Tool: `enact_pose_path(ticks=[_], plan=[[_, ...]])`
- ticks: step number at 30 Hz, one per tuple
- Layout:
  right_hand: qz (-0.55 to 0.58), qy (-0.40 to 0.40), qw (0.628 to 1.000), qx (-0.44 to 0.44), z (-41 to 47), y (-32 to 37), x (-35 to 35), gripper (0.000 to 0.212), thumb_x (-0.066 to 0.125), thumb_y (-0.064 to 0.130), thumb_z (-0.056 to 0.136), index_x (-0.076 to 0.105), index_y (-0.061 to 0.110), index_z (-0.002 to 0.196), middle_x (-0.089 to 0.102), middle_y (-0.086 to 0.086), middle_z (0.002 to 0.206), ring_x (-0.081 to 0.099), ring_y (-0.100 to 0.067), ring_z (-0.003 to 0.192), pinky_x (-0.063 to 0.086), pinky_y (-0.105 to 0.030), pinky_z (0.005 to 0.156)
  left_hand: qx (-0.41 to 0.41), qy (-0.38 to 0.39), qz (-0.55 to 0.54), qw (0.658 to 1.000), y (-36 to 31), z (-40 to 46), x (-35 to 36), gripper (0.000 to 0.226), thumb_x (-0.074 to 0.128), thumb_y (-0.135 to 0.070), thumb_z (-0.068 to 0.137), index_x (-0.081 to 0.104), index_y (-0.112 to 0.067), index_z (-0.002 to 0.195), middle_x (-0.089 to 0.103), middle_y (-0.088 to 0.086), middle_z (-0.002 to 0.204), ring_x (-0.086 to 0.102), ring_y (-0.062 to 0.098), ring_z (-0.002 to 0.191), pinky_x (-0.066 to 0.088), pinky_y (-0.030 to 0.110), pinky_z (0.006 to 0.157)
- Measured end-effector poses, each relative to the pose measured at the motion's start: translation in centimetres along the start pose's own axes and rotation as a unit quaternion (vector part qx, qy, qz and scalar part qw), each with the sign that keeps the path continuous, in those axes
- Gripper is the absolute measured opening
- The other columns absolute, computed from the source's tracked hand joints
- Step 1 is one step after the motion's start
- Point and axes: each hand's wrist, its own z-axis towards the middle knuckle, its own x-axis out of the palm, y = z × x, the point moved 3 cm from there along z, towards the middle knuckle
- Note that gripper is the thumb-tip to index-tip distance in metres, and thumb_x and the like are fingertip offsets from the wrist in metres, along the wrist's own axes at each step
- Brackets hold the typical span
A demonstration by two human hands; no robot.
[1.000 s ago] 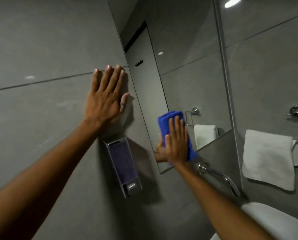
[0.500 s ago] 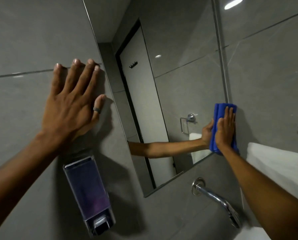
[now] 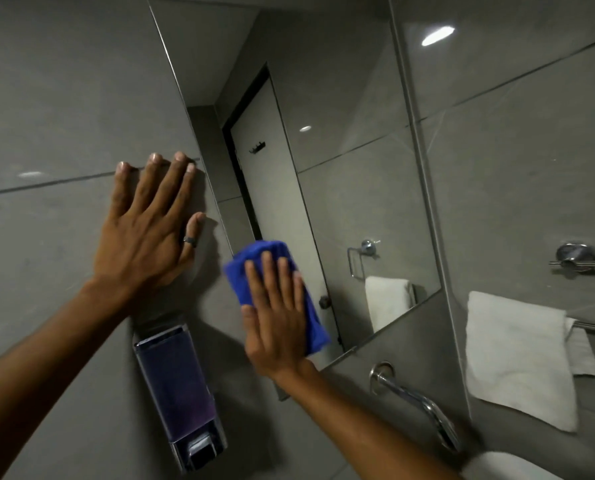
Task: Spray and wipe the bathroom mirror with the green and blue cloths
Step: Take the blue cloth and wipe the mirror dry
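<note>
The bathroom mirror [image 3: 351,188] hangs on the grey tiled wall and reflects a door and a towel ring. A folded blue cloth [image 3: 254,261] lies flat against the mirror's lower left part, pressed there by my right hand [image 3: 277,317] with its fingers spread over it. My left hand [image 3: 147,230] rests flat and empty on the wall tile just left of the mirror's edge, a ring on its thumb. No green cloth or spray bottle is in view.
A wall soap dispenser [image 3: 178,393] sits below my left hand. A chrome spout [image 3: 417,403] juts from the wall under the mirror. A white towel [image 3: 517,355] hangs on a rail [image 3: 580,261] at the right. A white basin rim [image 3: 503,467] shows at the bottom.
My right hand has swept the blue cloth from the mirror's right edge back to its lower left part. My left hand stays flat on the wall.
</note>
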Motion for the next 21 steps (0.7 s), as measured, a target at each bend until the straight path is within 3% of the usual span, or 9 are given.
enact_pose_path(ticks=[3, 8, 11, 16, 21], plan=[[0.003, -0.003, 0.999, -0.044, 4.7, 2.4, -0.9, 0.06, 0.012, 0.045, 0.105, 0.006, 0.027, 0.162, 0.001, 0.004, 0.173, -0.001, -0.021, 0.16, -0.003, -0.048, 0.129, -0.007, 0.006, -0.016, 1.0, 0.4, 0.4, -0.5, 0.076, 0.015, -0.057, 0.102, 0.014, -0.017, 0.168, 0.012, 0.011, 0.177, 0.005, 0.033, 0.164, -0.004, 0.057, 0.133], [-0.05, -0.038, 0.996, -0.062, 12.3, -2.9, -3.4, 0.062, 0.021, 0.044, 0.104, 0.008, 0.026, 0.162, 0.005, 0.004, 0.173, 0.002, -0.02, 0.16, 0.006, -0.048, 0.13, -0.038, -0.047, 0.004, 0.998, 1.9, 2.7, 0.4, 0.075, 0.017, -0.06, 0.102, 0.01, -0.027, 0.168, 0.007, 0.007, 0.178, 0.001, 0.034, 0.164, -0.007, 0.06, 0.131], [-0.075, -0.06, 0.995, -0.012, 15.4, -8.3, -5.1, 0.067, 0.03, 0.041, 0.1, 0.008, 0.026, 0.162, 0.01, 0.002, 0.172, 0.006, -0.019, 0.16, 0.013, -0.048, 0.129, -0.027, -0.097, 0.051, 0.994, 2.7, 3.4, 2.4, 0.077, 0.018, -0.062, 0.101, 0.009, -0.027, 0.169, 0.004, 0.005, 0.179, -0.001, 0.033, 0.165, -0.012, 0.056, 0.131], [0.004, -0.063, 0.994, 0.087, 18.9, -19.3, -8.7, 0.059, 0.017, 0.044, 0.104, 0.009, 0.03, 0.161, 0.003, 0.008, 0.17, -0.001, -0.011, 0.159, 0.007, -0.045, 0.131, -0.037, -0.095, 0.081, 0.992, 4.3, 3.8, 6.2, 0.087, 0.028, -0.067, 0.092, 0.011, -0.03, 0.168, 0.003, 0.004, 0.179, -0.001, 0.034, 0.165, -0.001, 0.065, 0.13], [-0.004, -0.104, 0.977, 0.188, 20.9, -26.9, -11.1, 0.058, 0.025, 0.034, 0.105, 0.018, 0.019, 0.161, 0.014, -0.006, 0.171, 0.011, -0.026, 0.159, 0.01, -0.046, 0.13, -0.033, -0.102, 0.101, 0.989, 4.4, 3.6, 5.3, 0.084, 0.026, -0.066, 0.093, 0.012, -0.03, 0.168, 0.003, 0.002, 0.179, -0.001, 0.032, 0.166, -0.002, 0.063, 0.131]])
